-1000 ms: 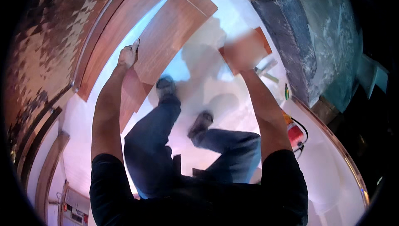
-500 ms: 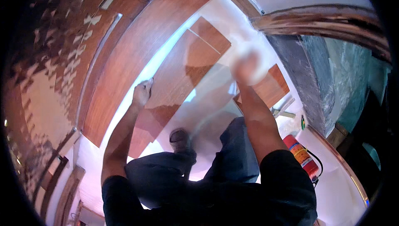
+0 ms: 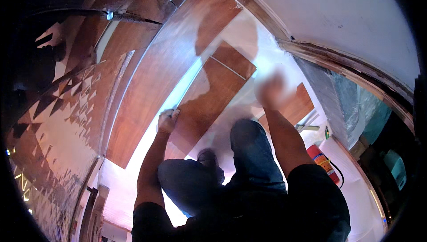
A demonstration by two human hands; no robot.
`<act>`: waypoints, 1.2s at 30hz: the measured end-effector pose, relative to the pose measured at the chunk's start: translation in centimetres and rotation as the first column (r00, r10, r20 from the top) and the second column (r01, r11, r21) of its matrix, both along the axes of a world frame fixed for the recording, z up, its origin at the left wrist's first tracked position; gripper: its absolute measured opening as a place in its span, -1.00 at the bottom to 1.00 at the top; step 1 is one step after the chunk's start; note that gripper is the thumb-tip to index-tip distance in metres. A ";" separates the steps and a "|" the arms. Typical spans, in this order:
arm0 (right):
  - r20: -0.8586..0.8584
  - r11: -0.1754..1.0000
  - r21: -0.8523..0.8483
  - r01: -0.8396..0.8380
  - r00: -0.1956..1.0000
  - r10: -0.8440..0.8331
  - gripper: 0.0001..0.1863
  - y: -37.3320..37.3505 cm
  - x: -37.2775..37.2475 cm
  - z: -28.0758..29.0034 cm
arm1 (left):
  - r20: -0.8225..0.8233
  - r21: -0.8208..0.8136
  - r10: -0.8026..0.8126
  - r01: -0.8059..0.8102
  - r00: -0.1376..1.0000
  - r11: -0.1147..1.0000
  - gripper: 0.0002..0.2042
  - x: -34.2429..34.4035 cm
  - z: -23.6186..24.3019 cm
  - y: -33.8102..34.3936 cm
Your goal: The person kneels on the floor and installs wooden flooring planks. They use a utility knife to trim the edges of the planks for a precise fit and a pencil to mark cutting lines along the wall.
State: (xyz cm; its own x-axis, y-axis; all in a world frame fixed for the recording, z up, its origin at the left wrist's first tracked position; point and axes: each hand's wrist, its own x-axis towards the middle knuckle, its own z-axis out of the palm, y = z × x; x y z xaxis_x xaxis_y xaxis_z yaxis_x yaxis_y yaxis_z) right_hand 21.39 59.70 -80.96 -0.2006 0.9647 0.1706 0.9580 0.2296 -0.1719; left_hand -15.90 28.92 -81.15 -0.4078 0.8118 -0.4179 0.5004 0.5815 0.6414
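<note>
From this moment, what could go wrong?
Pinching: the left hand is at the edge of the middle plank, beside the gap to the wider plank; fingers might get caught if the gap closed.
Knocking: the red fire extinguisher appears near the right sleeve, so an elbow swing might hit it.

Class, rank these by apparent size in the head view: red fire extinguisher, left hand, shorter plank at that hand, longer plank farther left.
1. Longer plank farther left
2. Shorter plank at the left hand
3. Red fire extinguisher
4. The left hand
</note>
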 end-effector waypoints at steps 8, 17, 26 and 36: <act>0.023 1.000 -0.006 0.017 1.000 -0.017 -0.42 -0.4 0.1 -0.6 | 0.041 -0.032 -0.012 0.013 0.999 0.999 -0.56 -0.8 0.1 -0.1; 0.003 0.995 0.090 -0.037 0.999 0.037 -0.45 -1.5 0.2 -1.0 | 0.014 -0.044 0.043 -0.043 0.999 0.998 -0.51 0.1 1.7 -0.8; -0.102 0.949 0.249 -0.196 0.969 0.226 -0.52 -2.2 -0.8 -1.3 | -0.300 -0.251 -0.198 0.123 0.933 0.960 -0.54 0.8 6.6 -2.8; -0.197 0.766 -0.303 -0.567 0.824 0.532 -0.51 -4.7 -7.7 -1.3 | -0.039 -0.179 0.517 -0.515 0.855 0.838 -0.60 11.9 14.2 -28.1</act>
